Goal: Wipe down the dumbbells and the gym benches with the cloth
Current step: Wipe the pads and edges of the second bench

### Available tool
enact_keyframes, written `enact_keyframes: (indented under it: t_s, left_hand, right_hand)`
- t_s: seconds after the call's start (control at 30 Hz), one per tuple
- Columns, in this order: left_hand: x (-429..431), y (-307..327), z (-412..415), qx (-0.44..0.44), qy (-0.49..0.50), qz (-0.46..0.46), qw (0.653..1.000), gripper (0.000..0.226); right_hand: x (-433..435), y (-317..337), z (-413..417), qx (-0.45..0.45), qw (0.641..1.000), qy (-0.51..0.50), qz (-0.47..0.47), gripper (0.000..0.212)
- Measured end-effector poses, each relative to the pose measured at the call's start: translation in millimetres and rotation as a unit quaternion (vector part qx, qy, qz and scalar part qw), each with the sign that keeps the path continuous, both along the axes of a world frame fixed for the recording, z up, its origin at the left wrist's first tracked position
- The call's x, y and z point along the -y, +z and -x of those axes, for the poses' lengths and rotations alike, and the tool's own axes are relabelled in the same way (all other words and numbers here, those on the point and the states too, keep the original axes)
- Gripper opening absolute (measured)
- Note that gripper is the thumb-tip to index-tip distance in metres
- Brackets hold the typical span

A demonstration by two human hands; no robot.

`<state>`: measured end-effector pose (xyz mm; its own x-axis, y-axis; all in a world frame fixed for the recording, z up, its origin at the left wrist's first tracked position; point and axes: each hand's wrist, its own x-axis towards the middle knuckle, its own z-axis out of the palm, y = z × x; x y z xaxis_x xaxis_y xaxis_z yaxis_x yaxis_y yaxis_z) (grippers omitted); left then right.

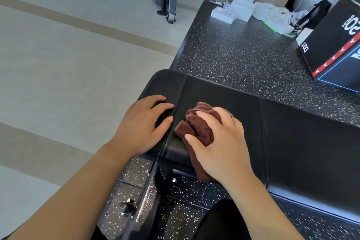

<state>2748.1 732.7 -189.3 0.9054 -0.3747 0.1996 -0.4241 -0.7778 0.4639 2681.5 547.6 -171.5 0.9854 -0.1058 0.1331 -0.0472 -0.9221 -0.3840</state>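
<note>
Both bare forearms reach forward to the bench. The left hand lies palm-down on the bench's left end pad, fingers straight and slightly spread. Just beside it, the right hand rests at the bench's near edge, fingers and thumb curled over the bunched cloth.

Head view — steeply down, close over the bench.
</note>
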Motion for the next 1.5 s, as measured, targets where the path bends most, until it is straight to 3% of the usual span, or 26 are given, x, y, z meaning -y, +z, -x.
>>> enact_keyframes:
  t_s: [0.17,0.37,0.77,0.93,1.17,1.5]
  left_hand:
    - [-1,-6,-12,0.004,-0.015,0.007,1.0,0.048]
    - [-9,-2,-31,-0.037,-0.032,0.01,0.999,0.048]
    - [-41,55,-37,-0.241,-0.019,-0.018,0.97,0.042]
    - [-41,84,-52,-0.284,-0.032,-0.065,0.956,0.043]
    - [10,84,-101,-0.295,-0.021,-0.104,0.949,0.049]
    - [57,55,-125,-0.276,0.051,-0.137,0.95,0.058]
  right_hand:
    - [-7,-1,-33,-0.001,1.0,-0.013,0.0,0.039]
    - [-12,2,-82,-0.01,1.0,-0.02,-0.01,0.038]
    - [-28,30,-63,-0.138,0.986,-0.09,-0.026,0.044]
    - [-26,36,-72,-0.184,0.979,-0.089,-0.024,0.045]
    - [16,37,-134,-0.207,0.978,-0.026,0.003,0.053]
    - [48,31,-189,-0.239,0.969,-0.045,-0.052,0.044]
